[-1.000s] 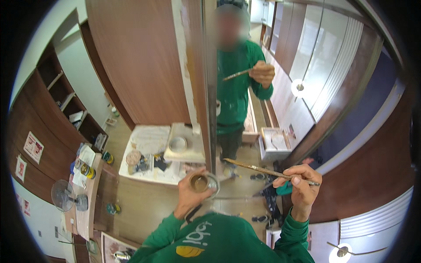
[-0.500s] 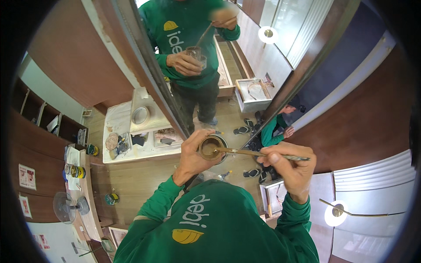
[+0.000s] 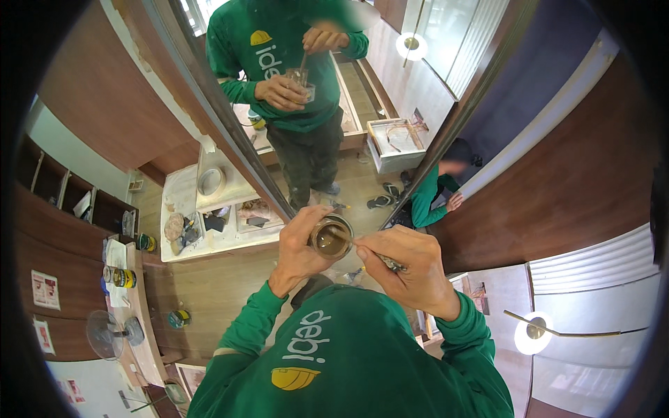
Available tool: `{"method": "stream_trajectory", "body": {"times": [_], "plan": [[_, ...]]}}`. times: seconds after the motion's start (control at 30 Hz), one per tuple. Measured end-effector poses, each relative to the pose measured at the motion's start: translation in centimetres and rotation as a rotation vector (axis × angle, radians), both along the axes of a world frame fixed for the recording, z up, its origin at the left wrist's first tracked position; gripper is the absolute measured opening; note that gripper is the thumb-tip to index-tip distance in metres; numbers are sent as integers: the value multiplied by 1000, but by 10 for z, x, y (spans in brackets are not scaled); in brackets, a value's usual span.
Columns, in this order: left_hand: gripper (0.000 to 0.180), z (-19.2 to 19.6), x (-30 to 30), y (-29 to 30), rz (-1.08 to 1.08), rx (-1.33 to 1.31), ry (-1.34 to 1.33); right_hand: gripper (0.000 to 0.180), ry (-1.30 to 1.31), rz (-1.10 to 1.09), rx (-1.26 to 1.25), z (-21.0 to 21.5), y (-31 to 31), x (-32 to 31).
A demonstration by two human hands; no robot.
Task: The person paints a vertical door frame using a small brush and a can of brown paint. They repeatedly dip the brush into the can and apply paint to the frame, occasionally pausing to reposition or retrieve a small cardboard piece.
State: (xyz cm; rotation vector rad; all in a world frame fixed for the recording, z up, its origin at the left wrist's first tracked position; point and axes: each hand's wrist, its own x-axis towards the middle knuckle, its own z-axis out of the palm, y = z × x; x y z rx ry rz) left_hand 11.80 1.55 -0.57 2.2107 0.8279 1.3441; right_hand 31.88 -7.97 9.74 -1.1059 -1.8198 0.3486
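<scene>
My left hand [image 3: 296, 251] grips a small round glass jar [image 3: 332, 238] holding brownish liquid, just in front of my green shirt. My right hand [image 3: 410, 270] pinches a thin brush [image 3: 387, 262] whose tip rests at the jar's rim. A tall mirror panel [image 3: 230, 150] stands before me, and its reflection [image 3: 296, 76] shows the same jar and brush held at chest height.
A low white table [image 3: 182, 245] with bowls and small items stands on the wooden floor to the left. Cans [image 3: 120, 277] and a small fan [image 3: 110, 333] sit on a shelf at far left. Another person in green [image 3: 433, 195] crouches beyond the mirror, near sandals [image 3: 382, 201].
My right hand has drawn in toward the jar, bringing the brush from held out level to touching the rim. The view has tipped downward, so the mirror reflection sits higher.
</scene>
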Motion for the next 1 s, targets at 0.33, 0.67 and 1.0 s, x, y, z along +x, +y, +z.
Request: {"method": "stream_trajectory", "body": {"times": [0.33, 0.67, 1.0], "plan": [[66, -2, -8, 4, -4, 21, 38, 13, 39, -46, -14, -17, 1, -13], [69, 8, -17, 22, -42, -38, 63, 9, 131, -87, -100, -6, 5, -20], [69, 30, -29, 45, -10, -164, 133, 17, 297, -136, -118, -3, -14, -2]]}}
